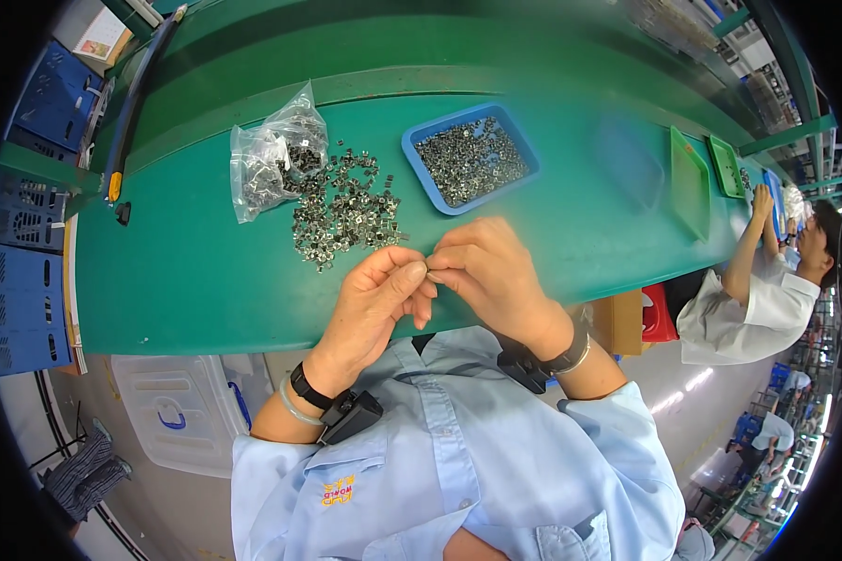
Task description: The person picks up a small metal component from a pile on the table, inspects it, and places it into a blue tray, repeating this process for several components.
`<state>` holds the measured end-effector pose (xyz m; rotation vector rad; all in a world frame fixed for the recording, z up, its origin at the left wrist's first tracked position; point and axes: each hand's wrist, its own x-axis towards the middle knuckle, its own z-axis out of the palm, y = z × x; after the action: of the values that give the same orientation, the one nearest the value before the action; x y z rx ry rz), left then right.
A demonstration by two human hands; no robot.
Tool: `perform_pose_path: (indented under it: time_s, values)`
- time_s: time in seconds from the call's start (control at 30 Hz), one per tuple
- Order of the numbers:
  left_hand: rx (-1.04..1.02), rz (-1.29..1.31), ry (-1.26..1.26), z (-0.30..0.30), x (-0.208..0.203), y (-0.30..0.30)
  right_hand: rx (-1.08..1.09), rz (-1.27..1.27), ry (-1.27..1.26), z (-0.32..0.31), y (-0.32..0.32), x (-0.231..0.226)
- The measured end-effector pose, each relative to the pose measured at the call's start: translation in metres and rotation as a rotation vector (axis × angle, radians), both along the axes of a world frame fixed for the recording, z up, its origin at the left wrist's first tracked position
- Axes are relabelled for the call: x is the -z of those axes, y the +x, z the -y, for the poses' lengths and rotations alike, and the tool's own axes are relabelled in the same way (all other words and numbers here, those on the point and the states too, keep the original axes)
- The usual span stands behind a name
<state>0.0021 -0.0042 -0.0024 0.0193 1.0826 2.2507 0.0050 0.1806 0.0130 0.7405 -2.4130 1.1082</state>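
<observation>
Both hands meet above the near edge of the green table: the left hand (376, 297) and the right hand (488, 271) pinch 1 tiny metal part (432, 276) between their fingertips, so small its shape cannot be made out. Just beyond the left hand, a loose heap of small grey metal parts (344, 210) spreads flat over the table. To the heap's right, a shallow blue tray (419, 168) sits tilted, its floor covered with more of the same grey pieces.

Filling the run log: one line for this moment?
left hand: pinching small metal part | right hand: same part | loose parts pile | blue tray
</observation>
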Motion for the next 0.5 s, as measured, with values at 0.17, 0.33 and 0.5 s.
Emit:
perform_pose_path:
  time_s: [0.17, 0.33, 0.5]
  values:
    - [0.005, 0.011, 0.067, 0.001, 0.007, 0.000, -0.001, -0.002, -0.050, 0.003, 0.003, 0.001]
    - [0.002, 0.023, 0.185, -0.003, 0.013, 0.003, -0.015, 0.069, -0.134, 0.006, 0.009, 0.004]
    - [0.009, 0.013, 0.179, -0.002, 0.013, 0.002, -0.025, 0.108, -0.176, 0.005, 0.009, 0.008]
